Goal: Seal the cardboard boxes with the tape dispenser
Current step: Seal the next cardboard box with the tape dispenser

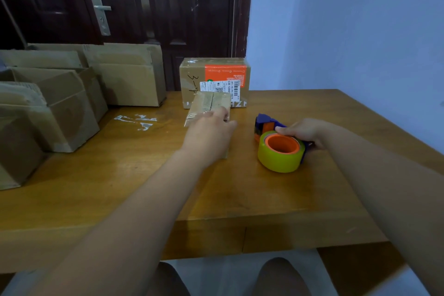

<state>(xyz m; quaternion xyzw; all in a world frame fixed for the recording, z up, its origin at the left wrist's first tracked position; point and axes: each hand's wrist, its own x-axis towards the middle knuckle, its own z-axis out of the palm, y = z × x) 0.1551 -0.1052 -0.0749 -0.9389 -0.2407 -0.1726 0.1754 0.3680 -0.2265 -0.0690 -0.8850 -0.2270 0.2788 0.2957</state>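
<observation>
A small cardboard box (206, 106) lies on the wooden table (264, 199), its top flaps meeting along a centre seam. My left hand (209, 134) rests on its near end with the fingers laid over the top. To the right, my right hand (305, 132) grips the blue handle of the tape dispenser (280, 149), which lies on the table with a yellowish tape roll on an orange hub. The dispenser sits apart from the small box.
A larger taped box (192, 74) with an orange label stands behind the small one. Several open and flattened cardboard boxes (67, 108) crowd the table's left side. White tape scraps (137, 121) stick to the tabletop. A dark door and a blue wall are behind.
</observation>
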